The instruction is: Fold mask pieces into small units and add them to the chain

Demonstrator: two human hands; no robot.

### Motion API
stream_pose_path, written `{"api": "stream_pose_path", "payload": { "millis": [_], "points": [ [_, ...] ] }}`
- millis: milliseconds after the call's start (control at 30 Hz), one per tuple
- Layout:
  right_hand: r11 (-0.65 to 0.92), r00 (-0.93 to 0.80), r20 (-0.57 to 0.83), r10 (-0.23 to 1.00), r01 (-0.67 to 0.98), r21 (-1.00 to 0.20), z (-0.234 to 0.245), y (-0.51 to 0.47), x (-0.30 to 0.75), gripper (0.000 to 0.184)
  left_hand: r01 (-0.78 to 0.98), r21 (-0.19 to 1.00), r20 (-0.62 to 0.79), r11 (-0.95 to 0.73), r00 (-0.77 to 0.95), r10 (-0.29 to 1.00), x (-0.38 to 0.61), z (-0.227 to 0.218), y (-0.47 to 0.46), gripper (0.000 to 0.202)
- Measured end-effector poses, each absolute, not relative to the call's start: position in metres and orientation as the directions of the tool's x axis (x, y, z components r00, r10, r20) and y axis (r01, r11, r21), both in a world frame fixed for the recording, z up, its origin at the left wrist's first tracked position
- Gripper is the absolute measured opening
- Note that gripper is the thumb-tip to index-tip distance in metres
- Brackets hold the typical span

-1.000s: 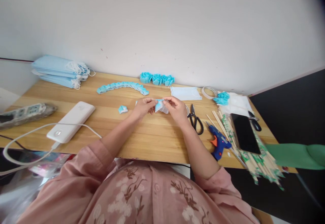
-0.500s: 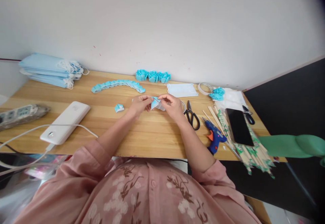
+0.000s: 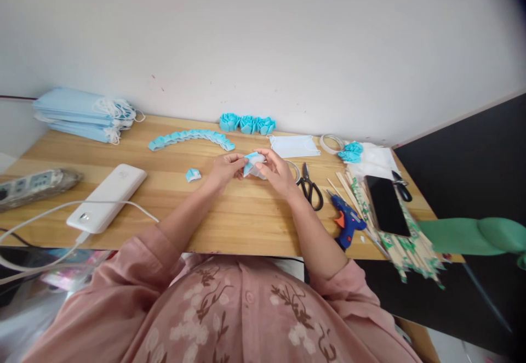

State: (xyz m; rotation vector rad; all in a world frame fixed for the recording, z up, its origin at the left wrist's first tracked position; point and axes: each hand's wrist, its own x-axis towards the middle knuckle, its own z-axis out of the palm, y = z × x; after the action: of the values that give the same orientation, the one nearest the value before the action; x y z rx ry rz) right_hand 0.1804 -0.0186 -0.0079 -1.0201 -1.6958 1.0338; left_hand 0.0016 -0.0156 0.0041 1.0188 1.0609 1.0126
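Between my two hands is a folded piece of blue and white mask fabric (image 3: 252,164), held above the middle of the table. My left hand (image 3: 227,169) pinches its left side with thumb and fingers. On the other side my right hand (image 3: 278,173) grips it, thumb on the white face and fingers behind. A small folded blue piece (image 3: 193,175) lies left of my left hand. Behind it curves a row of folded blue pieces (image 3: 191,136). Three blue fabric flowers (image 3: 247,124) stand against the wall. Just beyond my right hand a flat face mask (image 3: 295,146) lies on the table.
Black-handled scissors (image 3: 311,187), a blue glue gun (image 3: 347,219), wrapped chopsticks (image 3: 415,250) and a phone (image 3: 387,205) lie to the right. Tape (image 3: 331,143) and another blue flower (image 3: 350,152) are behind them. On the left are stacked masks (image 3: 82,113), a white power bank (image 3: 107,198) and a power strip (image 3: 39,185).
My right hand has turned and its thumb has moved onto the fabric's white face. The fabric has tilted, showing more white. My left hand stays nearly in place.
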Motion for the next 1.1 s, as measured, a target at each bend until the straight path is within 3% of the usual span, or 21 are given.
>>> {"api": "stream_pose_path", "payload": {
  "millis": [133,333,600,833,1100],
  "points": [
    [0.320,-0.221,0.267,0.938,0.255,-0.913,-0.0098,-0.0164,0.1792,0.039,-0.110,0.969,-0.200,0.222,0.183,0.963,0.0019,0.0044,-0.0160,0.032],
    [0.353,-0.087,0.345,0.935,0.343,-0.871,-0.0087,-0.0138,0.1784,0.022,-0.073,0.973,-0.203,0.218,0.169,0.964,0.0040,0.0046,-0.0164,0.024],
    [0.468,-0.135,0.453,0.881,0.385,-0.796,-0.0046,-0.0163,0.1764,0.007,-0.042,0.975,-0.211,0.220,0.154,0.965,0.0050,0.0048,-0.0158,0.019],
    [0.593,-0.228,0.554,0.801,0.427,-0.682,-0.0066,-0.0152,0.1778,0.016,-0.083,0.977,-0.179,0.196,0.176,0.968,0.0030,0.0016,-0.0152,0.028],
    [0.566,-0.253,0.509,0.822,0.458,-0.686,-0.0090,-0.0145,0.1776,0.020,-0.100,0.968,-0.213,0.231,0.162,0.963,0.0041,0.0069,-0.0155,0.024]
  ]
}}
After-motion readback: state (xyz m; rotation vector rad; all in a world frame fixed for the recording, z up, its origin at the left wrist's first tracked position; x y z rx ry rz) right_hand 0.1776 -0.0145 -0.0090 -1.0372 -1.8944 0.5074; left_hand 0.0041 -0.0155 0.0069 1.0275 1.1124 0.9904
